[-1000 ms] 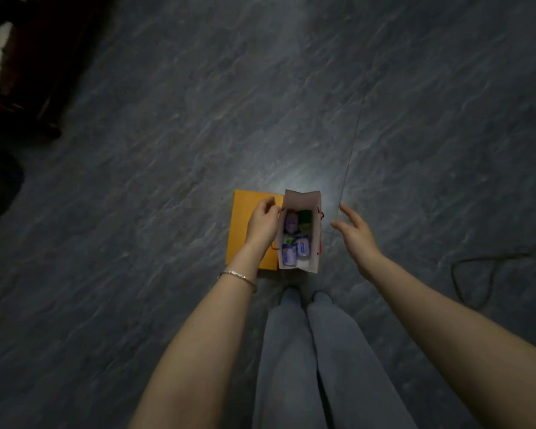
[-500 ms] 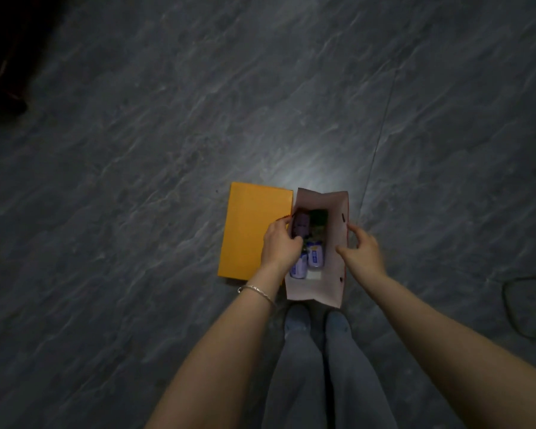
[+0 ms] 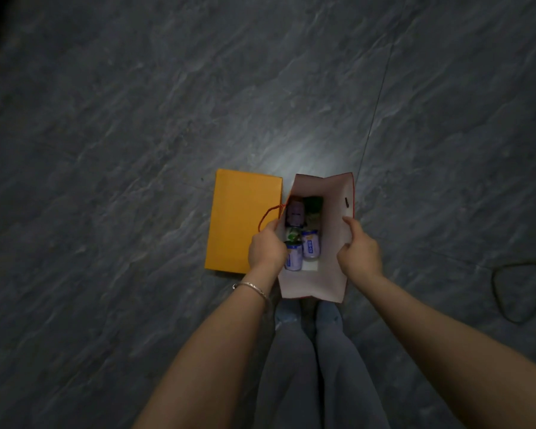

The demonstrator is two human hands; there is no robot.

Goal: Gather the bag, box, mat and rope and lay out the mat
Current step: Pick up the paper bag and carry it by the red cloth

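Bag (image 3: 331,205) stands mouth-up on the floor, centre of view, with the orange box (image 3: 242,218) flat just beside it at 9 o'clock. Left hand (image 3: 266,250) curls over the bag's left rim and right hand (image 3: 359,255) grips the right rim. Cans (image 3: 310,246) sit inside. Judgement: lift both rims level so the cans stay put, and avoid pulling the paper wider. Dark cord loop (image 3: 517,292), probably the rope, lies well apart at 3 o'clock. Versus 0.5 s ago: mouth spread wider, red handle (image 3: 268,216) now over the box.
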